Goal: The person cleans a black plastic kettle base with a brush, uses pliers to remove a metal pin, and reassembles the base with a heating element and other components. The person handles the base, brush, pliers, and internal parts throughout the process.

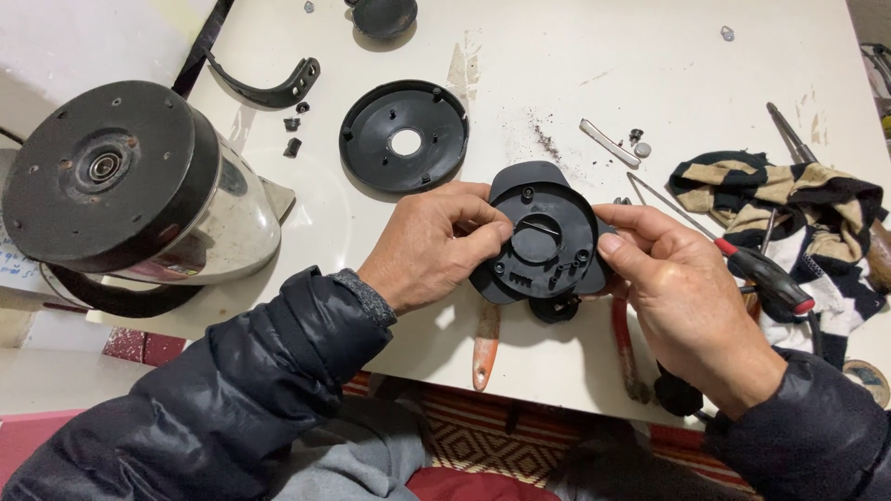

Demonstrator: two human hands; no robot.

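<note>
We are clamping both the left hand (429, 243) and right hand (682, 292) on the black plastic base (543, 243), risking snapping it if squeezed unevenly

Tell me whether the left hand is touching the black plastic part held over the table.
Touching. The head view shows the left hand with its thumb and fingertips pressed onto the rim of the black plastic part, while the right hand holds its opposite edge.

Small white label w/ blue writing (17, 262), far left edge, under kettle (139, 186).
</note>
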